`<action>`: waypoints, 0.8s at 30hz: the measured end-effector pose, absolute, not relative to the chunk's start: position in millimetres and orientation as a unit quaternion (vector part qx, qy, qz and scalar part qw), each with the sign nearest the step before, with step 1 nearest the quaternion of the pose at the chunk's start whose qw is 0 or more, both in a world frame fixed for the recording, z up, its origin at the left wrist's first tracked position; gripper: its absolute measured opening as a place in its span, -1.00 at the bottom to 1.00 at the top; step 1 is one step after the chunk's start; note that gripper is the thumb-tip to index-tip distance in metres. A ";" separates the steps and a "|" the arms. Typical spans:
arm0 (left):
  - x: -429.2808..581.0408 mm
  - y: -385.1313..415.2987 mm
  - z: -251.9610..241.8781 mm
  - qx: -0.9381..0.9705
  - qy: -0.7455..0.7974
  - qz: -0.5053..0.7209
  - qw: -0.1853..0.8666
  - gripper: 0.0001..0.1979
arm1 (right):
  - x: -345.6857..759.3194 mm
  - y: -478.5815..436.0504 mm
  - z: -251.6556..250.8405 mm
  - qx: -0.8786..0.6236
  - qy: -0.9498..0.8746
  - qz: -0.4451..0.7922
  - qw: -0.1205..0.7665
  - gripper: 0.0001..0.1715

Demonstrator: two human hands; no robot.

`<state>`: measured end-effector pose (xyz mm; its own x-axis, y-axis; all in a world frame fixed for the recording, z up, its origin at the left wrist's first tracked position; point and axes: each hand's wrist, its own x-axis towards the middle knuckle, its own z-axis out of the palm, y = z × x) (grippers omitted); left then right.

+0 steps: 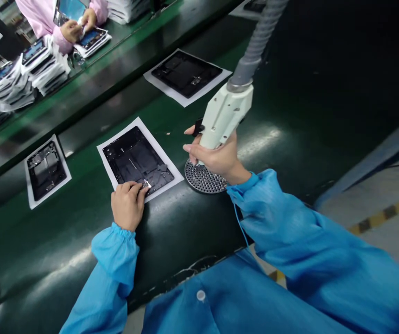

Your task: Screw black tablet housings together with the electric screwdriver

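- Green table was streaked with glare.
- Power tool was gripped by right fingers.
- Metal piece was held by left fingers; steadiness seemed needed.

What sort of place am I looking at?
Probably an electronics assembly line. Black device shells lie on white sheets along a green worktop; the right hand holds what looks like a powered driver; and another person's hands are near stacks of sheeted parts.
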<state>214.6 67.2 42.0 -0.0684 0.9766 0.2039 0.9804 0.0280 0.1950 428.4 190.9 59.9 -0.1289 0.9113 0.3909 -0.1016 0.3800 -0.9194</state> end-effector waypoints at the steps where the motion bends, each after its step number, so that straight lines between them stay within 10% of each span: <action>1: 212.6 68.9 44.4 -0.684 -0.717 -0.134 -0.010 -0.73 | 428.3 191.2 59.5 -0.339 -0.604 0.449 0.564 -0.78; 24: 200.6 82.9 56.9 -0.633 -0.715 -0.255 -0.151 -0.91 | 431.2 188.5 64.1 -0.323 -0.632 0.498 0.498 -0.78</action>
<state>200.6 82.9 56.9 -0.1540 0.9822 0.1077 0.8285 0.0689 0.5558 431.2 188.5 64.1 -0.2956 0.9042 0.3082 -0.0871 0.2958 -0.9513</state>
